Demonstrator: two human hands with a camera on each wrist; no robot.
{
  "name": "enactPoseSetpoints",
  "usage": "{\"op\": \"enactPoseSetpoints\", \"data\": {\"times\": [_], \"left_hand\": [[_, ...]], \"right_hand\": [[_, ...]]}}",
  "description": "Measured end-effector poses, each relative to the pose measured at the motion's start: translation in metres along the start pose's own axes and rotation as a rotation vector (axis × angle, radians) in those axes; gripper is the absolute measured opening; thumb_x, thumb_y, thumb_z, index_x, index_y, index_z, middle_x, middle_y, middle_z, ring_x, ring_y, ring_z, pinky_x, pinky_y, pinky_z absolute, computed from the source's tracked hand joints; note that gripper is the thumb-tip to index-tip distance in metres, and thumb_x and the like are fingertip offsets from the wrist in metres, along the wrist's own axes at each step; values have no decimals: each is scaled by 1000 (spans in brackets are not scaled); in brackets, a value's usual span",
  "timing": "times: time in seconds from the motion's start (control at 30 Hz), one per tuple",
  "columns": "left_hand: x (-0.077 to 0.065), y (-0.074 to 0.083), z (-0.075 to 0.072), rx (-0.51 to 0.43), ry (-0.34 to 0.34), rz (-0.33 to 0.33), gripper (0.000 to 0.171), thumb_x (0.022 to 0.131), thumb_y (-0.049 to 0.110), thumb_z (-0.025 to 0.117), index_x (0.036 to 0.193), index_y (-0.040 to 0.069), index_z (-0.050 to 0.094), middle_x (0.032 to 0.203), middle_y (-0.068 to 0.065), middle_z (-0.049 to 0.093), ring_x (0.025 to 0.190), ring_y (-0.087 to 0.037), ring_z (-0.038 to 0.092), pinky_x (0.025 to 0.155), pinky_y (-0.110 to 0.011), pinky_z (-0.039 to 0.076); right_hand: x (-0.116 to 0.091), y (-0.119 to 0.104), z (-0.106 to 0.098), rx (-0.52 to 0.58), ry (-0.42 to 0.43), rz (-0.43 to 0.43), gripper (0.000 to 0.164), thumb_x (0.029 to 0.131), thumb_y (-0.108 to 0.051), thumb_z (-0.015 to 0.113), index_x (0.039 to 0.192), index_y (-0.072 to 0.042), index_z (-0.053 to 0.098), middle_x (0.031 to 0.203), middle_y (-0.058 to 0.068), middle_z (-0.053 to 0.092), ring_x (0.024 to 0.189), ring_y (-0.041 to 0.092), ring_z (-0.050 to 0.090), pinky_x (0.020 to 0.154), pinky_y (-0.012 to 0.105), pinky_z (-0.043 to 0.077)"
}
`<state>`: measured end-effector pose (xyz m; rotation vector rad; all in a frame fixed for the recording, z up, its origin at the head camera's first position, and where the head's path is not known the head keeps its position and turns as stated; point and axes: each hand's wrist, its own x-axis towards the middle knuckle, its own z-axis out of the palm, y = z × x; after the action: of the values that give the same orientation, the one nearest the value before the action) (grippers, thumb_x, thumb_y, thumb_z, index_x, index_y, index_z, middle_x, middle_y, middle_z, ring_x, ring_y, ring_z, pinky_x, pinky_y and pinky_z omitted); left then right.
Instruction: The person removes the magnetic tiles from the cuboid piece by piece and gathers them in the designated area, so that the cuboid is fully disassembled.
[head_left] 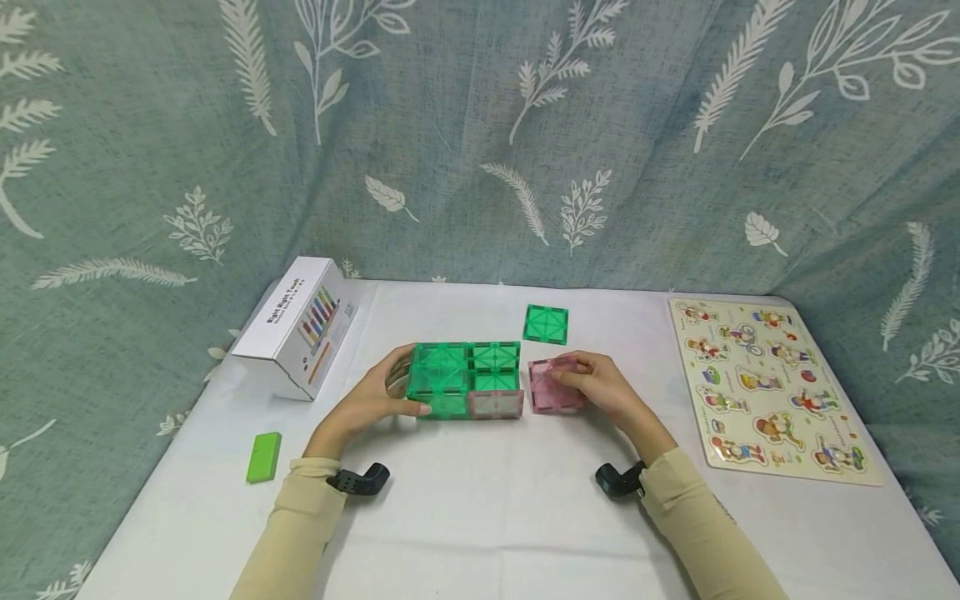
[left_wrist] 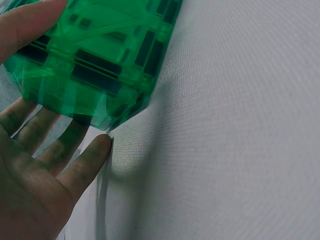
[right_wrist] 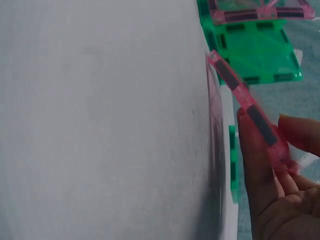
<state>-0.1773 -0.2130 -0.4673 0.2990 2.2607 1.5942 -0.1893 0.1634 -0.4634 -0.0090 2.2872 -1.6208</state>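
A low block of translucent green magnetic tiles (head_left: 441, 367) stands mid-table, with a pink magnetic tile (head_left: 495, 405) upright on the right of its front side. My left hand (head_left: 371, 395) grips its left end, thumb at the front and fingers round the far side. In the left wrist view the thumb overlaps the green block (left_wrist: 115, 65) and the fingertips meet its edge. Just right of the block, my right hand (head_left: 603, 385) pinches another pink square tile (head_left: 546, 398) between thumb and fingers. The right wrist view shows that tile (right_wrist: 245, 107) edge-on and tilted, dark magnets along its edge.
One loose green tile (head_left: 546, 324) lies flat behind the right hand. At the left are a white printed box (head_left: 296, 321) and a small lime-green block (head_left: 264, 457). A picture puzzle board (head_left: 772, 387) lies at the right. Patterned cloth (head_left: 465, 142) hangs behind the white-covered table.
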Motion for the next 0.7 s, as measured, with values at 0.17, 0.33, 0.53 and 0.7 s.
{"op": "enactPoseSetpoints", "data": {"times": [0.17,0.33,0.53,0.7], "left_hand": [[0,-1,0,-4,3,-4,107,75,15,88,160,17,22,168,-12,22,157,-42,13,126,-60,21],[-2,-1,0,-20,-4,-11,106,76,15,87,159,18,22,168,-11,22,157,-42,11,126,-61,20],[-2,1,1,-22,1,-9,104,75,15,87,159,19,25,167,-10,24,157,-41,11,126,-61,20],[-1,1,0,-25,-1,-11,105,75,15,87,159,19,24,168,-10,23,157,-41,11,126,-62,20]], "right_hand": [[-2,2,-5,-67,-11,-9,42,92,-19,72,130,-5,62,98,7,65,85,14,52,73,24,44],[-6,1,-11,-160,-59,-55,36,89,-15,73,123,-4,66,95,8,62,83,16,49,68,25,44],[-8,-5,-26,-216,-97,-65,25,87,-17,75,108,-4,69,89,6,70,80,14,59,70,25,51],[-10,-9,-44,-256,-141,-48,24,88,-19,76,104,-1,73,79,0,69,73,12,58,65,27,54]]}}
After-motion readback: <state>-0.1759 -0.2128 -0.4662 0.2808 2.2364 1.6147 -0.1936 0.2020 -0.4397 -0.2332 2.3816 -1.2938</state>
